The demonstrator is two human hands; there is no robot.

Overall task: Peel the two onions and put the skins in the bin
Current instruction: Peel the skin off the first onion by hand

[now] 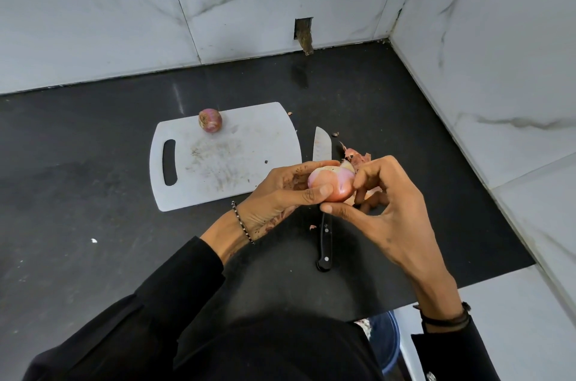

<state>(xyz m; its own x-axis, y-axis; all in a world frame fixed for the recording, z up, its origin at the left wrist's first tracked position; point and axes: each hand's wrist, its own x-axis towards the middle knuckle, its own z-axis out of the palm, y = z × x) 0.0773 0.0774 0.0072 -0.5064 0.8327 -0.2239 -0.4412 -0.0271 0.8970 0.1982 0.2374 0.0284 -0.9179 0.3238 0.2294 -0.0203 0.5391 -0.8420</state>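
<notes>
Onion point(330, 184) sits cupped in left hand point(280, 193), fingers point(314, 193) curled round to steady it, while right hand point(383, 209) pinches loose skin point(347, 167) at its side. Second onion point(210, 120) looks unpeeled, parked on board point(224, 162); bin point(386, 346) sits below worktop point(93, 193) edge.

The cutting board point(249, 137) lies on the counter point(78, 162). One onion point(210, 120) sits on the board at its far edge. The knife point(322, 147) lies just beside the board's right edge, with the skins point(355, 156) further right. Off the board's near right corner, above the knife, the left hand point(280, 193) and right hand point(383, 203) hold the other onion point(332, 183). The bin point(385, 346) stands below the counter, nearer and further right than the board.
</notes>
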